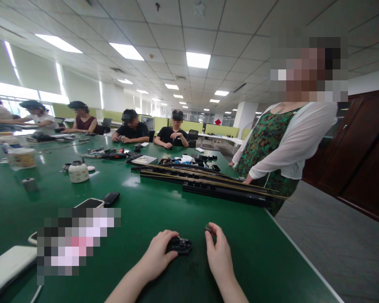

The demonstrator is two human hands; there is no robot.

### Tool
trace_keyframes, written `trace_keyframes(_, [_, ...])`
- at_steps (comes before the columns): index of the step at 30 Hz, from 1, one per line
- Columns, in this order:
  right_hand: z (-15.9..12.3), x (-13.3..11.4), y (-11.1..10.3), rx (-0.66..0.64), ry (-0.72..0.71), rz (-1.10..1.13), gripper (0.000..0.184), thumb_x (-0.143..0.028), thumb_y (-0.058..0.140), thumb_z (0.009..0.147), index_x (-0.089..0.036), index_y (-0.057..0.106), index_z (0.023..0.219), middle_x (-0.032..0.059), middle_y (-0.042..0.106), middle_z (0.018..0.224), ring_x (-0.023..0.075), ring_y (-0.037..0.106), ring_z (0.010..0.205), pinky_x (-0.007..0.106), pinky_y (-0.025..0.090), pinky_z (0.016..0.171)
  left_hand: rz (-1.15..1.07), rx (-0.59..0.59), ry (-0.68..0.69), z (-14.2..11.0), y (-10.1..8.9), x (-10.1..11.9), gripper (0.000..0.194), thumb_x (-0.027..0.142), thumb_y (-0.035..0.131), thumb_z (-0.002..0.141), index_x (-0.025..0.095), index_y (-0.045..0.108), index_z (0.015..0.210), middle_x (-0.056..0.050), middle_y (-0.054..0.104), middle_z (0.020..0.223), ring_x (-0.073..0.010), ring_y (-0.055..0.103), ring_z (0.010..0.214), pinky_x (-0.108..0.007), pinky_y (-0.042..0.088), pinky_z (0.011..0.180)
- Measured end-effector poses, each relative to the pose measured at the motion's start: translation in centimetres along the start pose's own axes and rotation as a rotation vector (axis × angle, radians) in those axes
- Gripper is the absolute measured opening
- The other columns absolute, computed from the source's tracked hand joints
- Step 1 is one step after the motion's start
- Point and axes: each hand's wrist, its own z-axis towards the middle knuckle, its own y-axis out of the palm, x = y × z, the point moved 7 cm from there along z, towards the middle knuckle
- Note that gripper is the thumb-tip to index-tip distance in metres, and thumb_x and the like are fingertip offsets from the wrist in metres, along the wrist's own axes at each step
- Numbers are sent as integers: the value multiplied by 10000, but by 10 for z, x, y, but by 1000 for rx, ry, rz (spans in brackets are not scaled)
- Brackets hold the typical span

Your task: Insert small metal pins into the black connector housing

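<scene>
My left hand (159,254) grips the left end of a black plastic housing (182,245) low over the green table (164,202). Metal parts show inside the housing's upturned open side; its exact kind I cannot make out. To the right, apart from it, my right hand (219,248) pinches a small dark part (207,228) between thumb and fingertips. That part is too small to name.
Long black rails (224,191) with thin brass-coloured rods lie across the table ahead. Phones, a white jar (78,171) and a tub (21,158) stand leftward. A person (271,143) stands at the right edge; several others sit along the far side.
</scene>
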Motion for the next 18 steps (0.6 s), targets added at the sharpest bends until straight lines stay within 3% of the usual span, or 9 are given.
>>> trace_keyframes(9, [-2,-9,-1,-5,-50,-36,305,-384,463,776,-192,604,967,83,640,1007,236,571,980,357,449,865,25,-33,-7,0,-2,4,415,173,537,667,207,560,1080,-58,603,1092,-216,513,1034,-340,359,937])
trace_keyframes(18, [-12,-17,19,-224,-57,-93,233,-309,506,746,-210,626,920,56,644,898,221,580,893,350,444,826,39,-32,-10,-2,-2,7,422,159,525,661,211,554,1078,-53,596,1107,-214,506,1048,-332,354,940])
